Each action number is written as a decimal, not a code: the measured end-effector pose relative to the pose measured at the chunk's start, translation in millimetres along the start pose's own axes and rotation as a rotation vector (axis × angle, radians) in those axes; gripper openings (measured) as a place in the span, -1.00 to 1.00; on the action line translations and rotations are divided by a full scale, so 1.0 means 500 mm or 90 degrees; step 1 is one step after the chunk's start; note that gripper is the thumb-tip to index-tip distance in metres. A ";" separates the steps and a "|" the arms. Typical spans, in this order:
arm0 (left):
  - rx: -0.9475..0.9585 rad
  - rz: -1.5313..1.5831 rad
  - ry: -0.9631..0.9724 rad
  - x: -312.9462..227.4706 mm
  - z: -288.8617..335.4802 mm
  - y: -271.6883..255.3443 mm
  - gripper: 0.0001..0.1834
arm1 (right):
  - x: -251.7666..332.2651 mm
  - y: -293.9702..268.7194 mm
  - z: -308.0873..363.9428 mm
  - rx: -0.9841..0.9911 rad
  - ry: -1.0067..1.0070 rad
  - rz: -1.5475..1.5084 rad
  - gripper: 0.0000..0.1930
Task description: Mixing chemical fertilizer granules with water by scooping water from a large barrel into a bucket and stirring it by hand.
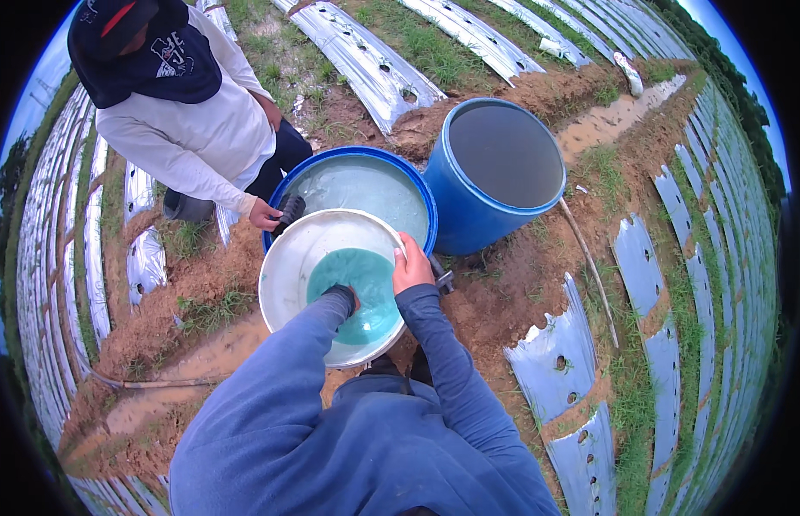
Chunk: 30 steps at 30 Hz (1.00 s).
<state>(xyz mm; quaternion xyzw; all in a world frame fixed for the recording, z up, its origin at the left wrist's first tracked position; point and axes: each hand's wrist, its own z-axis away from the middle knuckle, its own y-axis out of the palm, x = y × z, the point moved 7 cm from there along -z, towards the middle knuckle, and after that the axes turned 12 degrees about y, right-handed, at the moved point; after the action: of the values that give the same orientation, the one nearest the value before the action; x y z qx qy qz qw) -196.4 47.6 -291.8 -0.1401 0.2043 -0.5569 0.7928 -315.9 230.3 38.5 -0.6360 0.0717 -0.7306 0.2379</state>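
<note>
A white bucket [286, 258] holding teal liquid [366, 279] is in front of me, tipped a little toward me, at the near side of an open blue drum [432, 202]. My left hand [358, 301] reaches down into the liquid; only a bit of it shows past the dark cuff, and its fingers are hidden. On the right side of the bucket, my right hand [412, 265] is closed over the rim. The blue drum behind contains pale, cloudy greenish liquid [361, 182].
A second blue drum [469, 211], filled with dark liquid, stands at the right. Across at the left, a person [189, 129] holds a dark ribbed object [290, 211] by the drum's rim. Plastic-covered rows [559, 361], a pole [591, 271] and muddy water [219, 344] surround us.
</note>
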 end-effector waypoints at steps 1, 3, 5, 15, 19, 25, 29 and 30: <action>-0.054 -0.026 -0.002 0.018 -0.015 0.026 -0.43 | 0.006 0.007 0.003 0.010 0.000 -0.001 -0.66; -0.104 -0.039 0.004 0.033 -0.018 0.049 -0.44 | 0.008 0.028 0.011 0.013 -0.017 0.007 -0.66; -0.055 -0.027 0.059 -0.061 -0.027 0.044 -0.44 | -0.021 -0.019 0.002 -0.037 -0.006 0.021 -0.67; -0.034 0.186 0.124 -0.201 0.006 0.042 -0.45 | -0.028 0.003 -0.008 -0.032 -0.014 0.011 -0.67; -0.101 0.362 0.112 -0.254 0.006 -0.016 -0.45 | -0.038 -0.015 -0.008 -0.031 0.043 0.001 -0.67; -0.279 0.671 0.051 -0.227 0.042 -0.135 -0.45 | -0.016 0.012 -0.010 -0.026 0.001 0.003 -0.66; -0.341 0.433 0.066 -0.166 0.130 -0.228 -0.45 | -0.024 0.019 -0.015 -0.010 -0.022 -0.002 -0.68; -0.328 0.292 0.098 -0.174 0.160 -0.246 -0.45 | -0.037 0.008 -0.013 -0.016 -0.015 0.000 -0.68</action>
<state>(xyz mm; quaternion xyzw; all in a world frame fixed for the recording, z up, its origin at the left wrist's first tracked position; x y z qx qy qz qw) -285.3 87.1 -152.0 -0.2434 0.4234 -0.3035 0.8181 -319.8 233.6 19.4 -0.6476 0.0781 -0.7219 0.2310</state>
